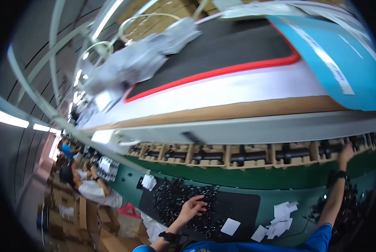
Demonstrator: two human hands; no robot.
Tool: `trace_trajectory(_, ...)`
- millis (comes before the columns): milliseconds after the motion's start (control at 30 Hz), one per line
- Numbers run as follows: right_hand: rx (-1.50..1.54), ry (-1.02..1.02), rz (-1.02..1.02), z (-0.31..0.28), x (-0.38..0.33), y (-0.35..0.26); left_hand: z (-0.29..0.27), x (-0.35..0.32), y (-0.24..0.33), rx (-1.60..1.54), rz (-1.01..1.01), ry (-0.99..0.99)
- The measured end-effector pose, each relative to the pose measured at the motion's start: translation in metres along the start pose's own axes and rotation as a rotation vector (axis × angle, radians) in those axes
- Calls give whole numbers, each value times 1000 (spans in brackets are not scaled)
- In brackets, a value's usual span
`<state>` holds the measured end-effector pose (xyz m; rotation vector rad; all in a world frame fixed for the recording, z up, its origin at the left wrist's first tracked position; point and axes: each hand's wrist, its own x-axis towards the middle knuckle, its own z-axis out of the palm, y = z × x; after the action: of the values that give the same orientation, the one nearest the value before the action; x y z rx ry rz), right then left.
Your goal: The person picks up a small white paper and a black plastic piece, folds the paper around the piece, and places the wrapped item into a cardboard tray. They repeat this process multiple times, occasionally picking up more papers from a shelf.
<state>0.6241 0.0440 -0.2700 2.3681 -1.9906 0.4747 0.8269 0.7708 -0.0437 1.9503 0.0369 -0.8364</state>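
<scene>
My left hand (193, 208) is over a heap of small black parts (171, 201) on a black mat (242, 210). Its fingers are apart and slightly curled, with nothing visible in them. My right arm stretches far to the right. There my right hand (346, 154) is at a row of cardboard trays (230, 158), beside a black cylindrical part (328, 150) lying in one of them. The fingers of that hand are too small and blurred to tell whether they grip it. Similar black cylinders (249, 156) lie in the other compartments.
A white card (230, 227) and a scatter of white slips (280, 220) lie near me. More black parts (352, 206) are heaped under my right forearm. A raised shelf (238, 130) runs above the trays. At left, another person (95, 189) sits near cardboard boxes (66, 222).
</scene>
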Motion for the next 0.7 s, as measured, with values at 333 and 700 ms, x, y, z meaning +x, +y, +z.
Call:
trace_trajectory(333, -276, 348, -628, 14, -14, -27, -16, -24, -18, 55, 82, 102)
trace_trajectory(700, 572, 587, -707, -85, -154, -79, -28, -14, -31, -205, 28, 7)
